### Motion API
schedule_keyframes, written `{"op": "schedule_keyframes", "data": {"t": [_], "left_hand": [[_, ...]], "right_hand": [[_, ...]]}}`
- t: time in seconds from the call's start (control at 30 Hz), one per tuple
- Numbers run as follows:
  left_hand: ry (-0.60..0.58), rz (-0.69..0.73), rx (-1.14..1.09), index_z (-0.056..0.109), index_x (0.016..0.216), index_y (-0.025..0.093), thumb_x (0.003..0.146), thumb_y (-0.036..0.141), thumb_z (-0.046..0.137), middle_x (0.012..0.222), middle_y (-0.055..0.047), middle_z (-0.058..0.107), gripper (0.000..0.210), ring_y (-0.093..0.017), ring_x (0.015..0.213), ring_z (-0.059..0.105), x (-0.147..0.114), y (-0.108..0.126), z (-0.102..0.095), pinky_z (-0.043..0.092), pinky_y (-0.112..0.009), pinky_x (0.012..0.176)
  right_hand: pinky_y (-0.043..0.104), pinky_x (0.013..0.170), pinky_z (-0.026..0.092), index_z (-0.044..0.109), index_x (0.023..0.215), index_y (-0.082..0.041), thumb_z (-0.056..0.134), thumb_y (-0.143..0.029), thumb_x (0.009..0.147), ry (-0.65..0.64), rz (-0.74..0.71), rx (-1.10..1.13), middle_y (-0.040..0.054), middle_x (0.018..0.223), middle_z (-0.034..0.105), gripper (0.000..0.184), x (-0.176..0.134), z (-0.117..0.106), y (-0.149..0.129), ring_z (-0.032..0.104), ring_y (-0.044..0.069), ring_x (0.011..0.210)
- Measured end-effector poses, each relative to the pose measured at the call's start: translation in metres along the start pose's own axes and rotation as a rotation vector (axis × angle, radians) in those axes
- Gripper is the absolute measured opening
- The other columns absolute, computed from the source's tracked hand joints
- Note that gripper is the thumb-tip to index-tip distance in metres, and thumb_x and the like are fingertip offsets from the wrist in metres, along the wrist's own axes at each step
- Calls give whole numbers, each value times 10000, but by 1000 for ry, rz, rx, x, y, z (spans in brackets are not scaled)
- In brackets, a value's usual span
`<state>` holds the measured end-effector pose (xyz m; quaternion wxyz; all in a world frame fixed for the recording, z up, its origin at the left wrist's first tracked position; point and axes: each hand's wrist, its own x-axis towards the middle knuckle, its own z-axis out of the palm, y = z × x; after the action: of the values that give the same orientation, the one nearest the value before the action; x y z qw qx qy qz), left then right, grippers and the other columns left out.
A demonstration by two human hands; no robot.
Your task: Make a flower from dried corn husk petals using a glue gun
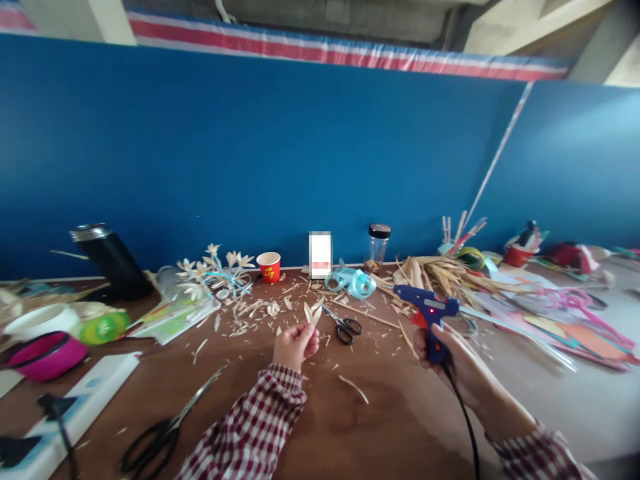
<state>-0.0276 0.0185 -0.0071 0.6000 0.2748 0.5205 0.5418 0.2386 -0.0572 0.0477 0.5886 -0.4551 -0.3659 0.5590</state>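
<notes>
The left hand point(295, 345) pinches pale petals point(313, 314) above the middle of the table point(333, 433); the right hand point(454, 355) grips a blue glue gun point(429, 304) over its right half. Small scissors point(343, 323) lie just beyond the left hand amid scraps point(287, 303), larger scissors point(175, 422) toward the near left corner beside a power strip point(107, 379). Blue ribbon point(361, 284), a red cup point(269, 269) and a jar point(378, 248) line the far edge.

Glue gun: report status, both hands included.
Left hand pinching pale petal-like pieces. Right hand gripping blue glue gun, red light lit. Smaller scissors lying between the hands.
</notes>
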Motion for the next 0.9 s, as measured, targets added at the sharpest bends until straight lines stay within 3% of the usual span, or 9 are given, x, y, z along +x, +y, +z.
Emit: {"op": "schedule_keyframes", "data": {"t": [0.17,0.3,0.47,0.57,0.73,0.9], "left_hand": [[15,-1,-33,629,620,132,647,271,738,529,-9,630,179,-68,417,539,4,5,-3,486,-186,428],[-24,30,-90,649,627,124,583,243,783,521,-4,631,185,-67,441,546,7,3,-5,477,-172,441],[-25,6,-158,655,717,121,572,157,797,550,-12,650,207,-83,498,591,6,1,-4,517,-190,511],[-30,-17,-183,650,771,110,597,120,787,585,-33,671,222,-92,519,611,5,1,-3,539,-202,537],[-25,-46,-147,636,684,95,651,136,754,581,-52,672,130,-84,489,605,2,2,-4,526,-171,479],[11,-41,-131,634,687,88,693,149,713,560,-45,661,100,-74,459,584,1,4,-2,511,-165,451]], "right_hand": [[168,386,292,513,769,-197,597,-459,768,-223,25,27,-47,560,445,275,24,59,20,394,74,453],[174,357,191,546,795,-174,581,-506,760,-304,44,41,-67,506,375,336,39,83,40,315,62,402],[187,383,224,474,609,-174,604,-468,766,-402,40,-2,-57,503,391,358,44,81,56,330,60,420],[187,392,234,458,594,-175,599,-460,775,-417,33,-3,-52,517,403,366,42,77,60,339,65,436],[187,409,283,544,777,-178,579,-489,785,-397,34,-55,-44,566,448,314,36,78,55,382,79,467],[216,495,360,562,879,-179,546,-486,818,-366,-57,-253,-19,602,519,314,27,79,52,447,102,530]]}}
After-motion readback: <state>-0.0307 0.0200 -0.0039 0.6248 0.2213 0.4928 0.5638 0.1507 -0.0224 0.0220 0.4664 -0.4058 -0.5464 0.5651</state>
